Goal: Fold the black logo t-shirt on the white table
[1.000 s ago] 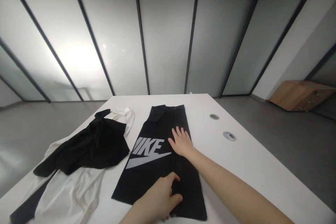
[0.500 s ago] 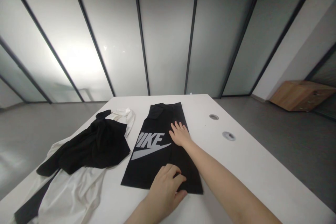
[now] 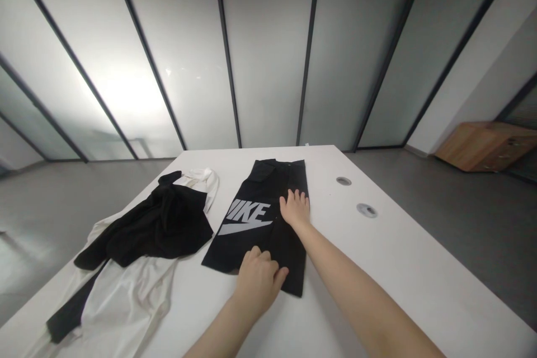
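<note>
A black folded fabric garment with a grey printed logo (image 3: 260,218) lies flat near the middle of the white counter (image 3: 390,257); the right hand (image 3: 296,208) rests spread and flat on the garment's far right part, beside the logo; the left hand (image 3: 258,278) presses palm-down, fingers together, on its near edge; left of the garment lies a crumpled black cloth (image 3: 163,226) atop a white cloth (image 3: 121,302); right of it, two round grommet holes (image 3: 366,210).
</note>
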Demonstrator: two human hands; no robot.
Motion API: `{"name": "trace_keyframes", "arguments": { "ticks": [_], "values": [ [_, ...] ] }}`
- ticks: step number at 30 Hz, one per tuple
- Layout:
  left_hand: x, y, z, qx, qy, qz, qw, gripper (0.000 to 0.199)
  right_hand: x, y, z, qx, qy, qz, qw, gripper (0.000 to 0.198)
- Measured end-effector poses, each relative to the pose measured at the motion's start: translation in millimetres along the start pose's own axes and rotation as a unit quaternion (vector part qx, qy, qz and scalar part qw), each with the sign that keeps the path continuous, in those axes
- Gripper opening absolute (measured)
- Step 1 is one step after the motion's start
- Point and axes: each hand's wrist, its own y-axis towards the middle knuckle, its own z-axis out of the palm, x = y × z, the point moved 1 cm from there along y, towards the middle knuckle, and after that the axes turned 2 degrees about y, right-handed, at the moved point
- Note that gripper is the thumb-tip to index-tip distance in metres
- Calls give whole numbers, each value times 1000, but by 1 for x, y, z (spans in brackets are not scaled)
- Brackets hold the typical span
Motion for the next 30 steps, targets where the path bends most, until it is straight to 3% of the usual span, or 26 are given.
{"name": "trace_keyframes", "arguments": {
  "ticks": [3,6,10,12,16,18,23,30],
  "values": [
    [2,0,2,-73,12,-22,997,25,1,-10,0,-29,15,54,998,68],
    [1,0,7,-127,-12,2,992,6,4,-22,-2,-34,46,86,995,64],
    [-3,-1,22,-134,-26,43,990,31,7,-45,-5,21,80,69,994,60],
    [-6,-2,31,-126,-20,54,990,37,6,-61,-6,41,78,15,996,56],
    [-9,-5,45,-101,-4,32,994,34,-4,-92,-4,100,50,-162,981,55],
    [-9,-7,50,-86,9,28,996,43,-10,-99,-3,123,25,-200,972,59],
    [-3,-9,55,-56,30,68,996,79,-21,-75,-7,110,-45,-178,977,72],
    [-7,-16,45,-6,23,94,995,92,-23,-27,-18,99,-84,-117,985,78]
  ]
}}
